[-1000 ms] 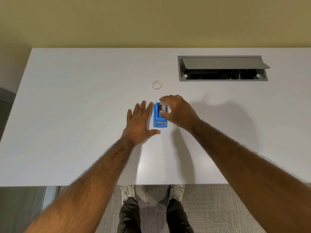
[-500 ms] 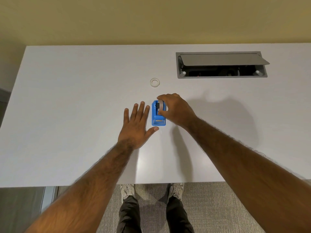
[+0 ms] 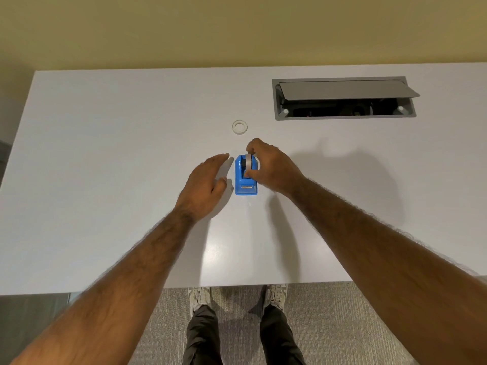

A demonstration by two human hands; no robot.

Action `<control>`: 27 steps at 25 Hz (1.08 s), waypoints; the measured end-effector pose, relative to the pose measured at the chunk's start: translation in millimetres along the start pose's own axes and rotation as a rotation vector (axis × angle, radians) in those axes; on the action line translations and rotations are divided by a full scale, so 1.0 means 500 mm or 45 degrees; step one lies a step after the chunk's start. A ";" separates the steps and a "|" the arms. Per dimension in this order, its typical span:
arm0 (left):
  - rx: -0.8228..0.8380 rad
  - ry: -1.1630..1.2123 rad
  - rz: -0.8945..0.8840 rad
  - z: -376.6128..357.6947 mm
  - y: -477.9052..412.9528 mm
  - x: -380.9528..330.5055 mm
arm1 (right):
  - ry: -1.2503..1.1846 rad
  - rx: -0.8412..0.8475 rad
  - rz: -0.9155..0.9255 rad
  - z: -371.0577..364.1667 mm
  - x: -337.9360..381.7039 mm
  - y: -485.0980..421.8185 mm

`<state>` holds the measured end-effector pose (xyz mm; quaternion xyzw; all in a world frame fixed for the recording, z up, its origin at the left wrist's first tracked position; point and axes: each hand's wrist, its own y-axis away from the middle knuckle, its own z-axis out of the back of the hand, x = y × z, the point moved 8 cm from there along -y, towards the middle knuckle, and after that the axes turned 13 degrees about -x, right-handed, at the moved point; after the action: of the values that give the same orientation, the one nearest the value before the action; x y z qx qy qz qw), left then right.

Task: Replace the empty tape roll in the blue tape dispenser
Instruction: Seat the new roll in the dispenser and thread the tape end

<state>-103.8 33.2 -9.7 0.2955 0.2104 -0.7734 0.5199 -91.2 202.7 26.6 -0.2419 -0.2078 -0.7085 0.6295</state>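
Beyond, white ring point(image 3: 234, 126) and open cable hatch point(image 3: 342, 88).

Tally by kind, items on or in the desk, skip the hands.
Blue tape dispenser: 1
Tape rolls: 2 (loose ring; roll in the dispenser, pinched by the right hand)
Cable hatch, set into the desk, lid raised: 1
Total: 4

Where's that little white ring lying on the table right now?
In the head view, the white ring lies flat on the table, just beyond the blue tape dispenser and left of the open cable hatch.
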 end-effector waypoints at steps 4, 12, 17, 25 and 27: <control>-0.051 0.113 0.046 0.002 -0.038 -0.024 | -0.059 -0.035 0.013 0.001 -0.001 -0.001; -0.069 0.136 0.187 -0.017 -0.045 -0.030 | -0.035 -0.069 0.094 0.004 0.003 -0.001; -0.046 0.295 0.120 -0.011 -0.046 -0.043 | -0.056 -0.061 0.069 0.003 -0.005 -0.004; 0.008 0.294 0.188 -0.022 -0.052 -0.046 | -0.142 -0.008 -0.066 0.001 -0.014 -0.010; 0.001 0.289 0.194 -0.024 -0.050 -0.047 | -0.141 0.025 -0.070 0.002 -0.014 -0.008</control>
<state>-117.6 66.3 -2.0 0.3966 0.2445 -0.6932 0.5498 -94.4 209.3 23.1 -0.2688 -0.2558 -0.7089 0.5998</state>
